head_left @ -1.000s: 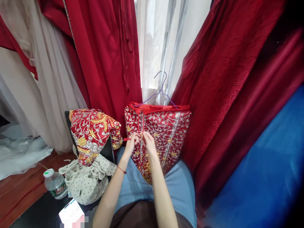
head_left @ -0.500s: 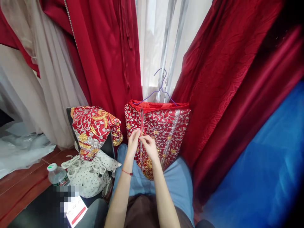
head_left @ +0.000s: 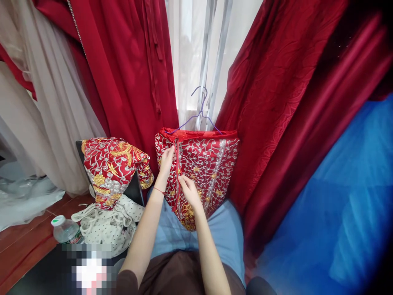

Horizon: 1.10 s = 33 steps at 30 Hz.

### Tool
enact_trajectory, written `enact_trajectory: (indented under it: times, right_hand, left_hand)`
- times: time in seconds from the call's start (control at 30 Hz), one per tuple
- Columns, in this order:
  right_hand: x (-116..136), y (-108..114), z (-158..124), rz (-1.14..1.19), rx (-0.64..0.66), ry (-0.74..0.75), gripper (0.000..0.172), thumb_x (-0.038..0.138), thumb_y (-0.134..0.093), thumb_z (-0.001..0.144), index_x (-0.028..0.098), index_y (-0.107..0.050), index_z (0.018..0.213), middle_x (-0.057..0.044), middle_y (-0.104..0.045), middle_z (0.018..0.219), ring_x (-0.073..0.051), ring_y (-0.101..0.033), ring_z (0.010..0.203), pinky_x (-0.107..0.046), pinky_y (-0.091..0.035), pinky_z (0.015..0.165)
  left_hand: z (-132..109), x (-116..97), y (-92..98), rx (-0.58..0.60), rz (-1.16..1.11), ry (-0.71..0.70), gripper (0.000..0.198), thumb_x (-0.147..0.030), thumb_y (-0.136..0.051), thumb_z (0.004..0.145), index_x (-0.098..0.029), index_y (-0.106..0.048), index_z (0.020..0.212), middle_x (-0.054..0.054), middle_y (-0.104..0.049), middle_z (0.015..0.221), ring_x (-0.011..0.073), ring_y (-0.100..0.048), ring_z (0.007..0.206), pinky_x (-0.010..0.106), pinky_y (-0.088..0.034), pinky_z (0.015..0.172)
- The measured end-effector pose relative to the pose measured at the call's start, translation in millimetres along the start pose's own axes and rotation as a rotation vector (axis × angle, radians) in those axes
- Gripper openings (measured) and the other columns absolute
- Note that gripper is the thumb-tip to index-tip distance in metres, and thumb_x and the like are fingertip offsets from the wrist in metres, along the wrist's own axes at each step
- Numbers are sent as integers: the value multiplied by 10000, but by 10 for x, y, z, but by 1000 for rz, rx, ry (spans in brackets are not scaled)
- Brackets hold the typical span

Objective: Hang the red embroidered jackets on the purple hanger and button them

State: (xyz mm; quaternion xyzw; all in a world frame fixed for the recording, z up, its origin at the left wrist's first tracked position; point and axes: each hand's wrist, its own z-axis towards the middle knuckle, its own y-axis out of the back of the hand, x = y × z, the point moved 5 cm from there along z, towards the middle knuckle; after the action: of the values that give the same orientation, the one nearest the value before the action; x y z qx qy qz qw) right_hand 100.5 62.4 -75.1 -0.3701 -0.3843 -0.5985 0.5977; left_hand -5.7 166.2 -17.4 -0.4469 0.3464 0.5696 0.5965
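The thin red cord (head_left: 177, 164) looks easy to lose: pinched this lightly between fingertips, it could slip free or snag on the raised gold and silver embroidery if tugged sideways. The left hand (head_left: 166, 157) pinches the cord near the top of the embroidered red garment (head_left: 208, 164), fingers closed on it. The right hand (head_left: 188, 189) grips the same cord lower down, just below the left fingertips, the line running taut between them

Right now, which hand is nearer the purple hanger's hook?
Left. The left hand grips the embroidered garment near its top, below the purple hanger; the right hand is lower.
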Motion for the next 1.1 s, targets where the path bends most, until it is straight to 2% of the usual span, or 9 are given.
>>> enact_trajectory:
  times: [0.1, 0.17, 0.23, 0.33, 0.47, 0.6, 0.77, 0.93, 1.1]
  right_hand:
    - [47, 185, 98, 46, -149, 41, 274, 505, -555, 906, 235, -523, 870, 67, -371, 641, -108, -316, 560, -238, -281, 543]
    - [92, 375, 189, 10, -253, 45, 297, 494, -582, 889, 243, -534, 1042, 85, -371, 621, -106, -289, 530, -235, -254, 521]
    - [162, 557, 284, -89, -279, 49, 338, 502, -599, 872, 226, -565, 1064, 84, -390, 602, -105, -288, 523, -238, -241, 514]
    - [300, 756, 391, -215, -214, 85, 355, 545, -601, 853, 192, -636, 855, 32, -488, 641, -112, -368, 573, -249, -277, 538]
    - [383, 893, 448, -160, -154, 49, 437, 614, -579, 846, 190, -679, 811, 47, -402, 553, -106, -311, 526, -253, -226, 503]
    - [330, 912, 446, -104, -119, 5, 447, 636, -599, 826, 199, -691, 808, 74, -290, 504, -96, -238, 485, -256, -172, 478]
    - [277, 811, 317, -102, -80, -63, 433, 628, -614, 818, 202, -697, 809, 73, -307, 512, -96, -248, 477, -255, -172, 471]
    - [363, 605, 179, -159, -10, -23, 394, 584, -579, 867, 209, -664, 781, 52, -389, 563, -105, -301, 512, -258, -223, 498]
    - [277, 871, 145, -155, -140, -23, 424, 608, -570, 861, 216, -571, 697, 52, -378, 555, -112, -293, 520, -262, -239, 506]
  left_hand:
    - [222, -357, 97, -201, 339, -265, 293, -358, -513, 939, -174, -550, 1165, 165, -629, 1173, 241, -629, 1045, 396, -492, 933]
    - [356, -657, 112, -237, 694, -487, 326, -222, -526, 906, -184, -567, 1227, 195, -549, 1334, 312, -501, 1268, 473, -406, 1042]
    - [537, -851, 79, -65, 1031, -605, 333, -128, -530, 858, -185, -640, 1167, 200, -536, 1357, 363, -403, 1352, 524, -346, 1072]
    - [825, -991, 115, 303, 1317, -694, 270, -136, -583, 822, -197, -717, 1048, 167, -609, 1215, 351, -480, 1252, 498, -369, 1034]
    - [1074, -1137, 297, 526, 1335, -780, 209, -300, -612, 859, -241, -744, 1010, 81, -650, 1152, 265, -575, 1093, 389, -418, 953]
    - [1115, -1242, 394, 579, 1283, -751, 229, -351, -574, 887, -253, -750, 996, 36, -672, 1145, 195, -618, 987, 288, -441, 815]
    - [1126, -1258, 306, 626, 1633, -770, 249, -325, -588, 881, -264, -731, 1076, 57, -668, 1143, 215, -607, 1040, 275, -409, 787]
    - [1223, -1260, 208, 615, 1778, -810, 181, -362, -618, 907, -253, -742, 982, 85, -682, 1088, 239, -604, 1058, 301, -381, 821]
    - [1320, -1321, 324, 500, 1696, -752, 295, -522, -599, 913, -265, -737, 962, 76, -714, 1051, 241, -638, 1020, 295, -358, 775]
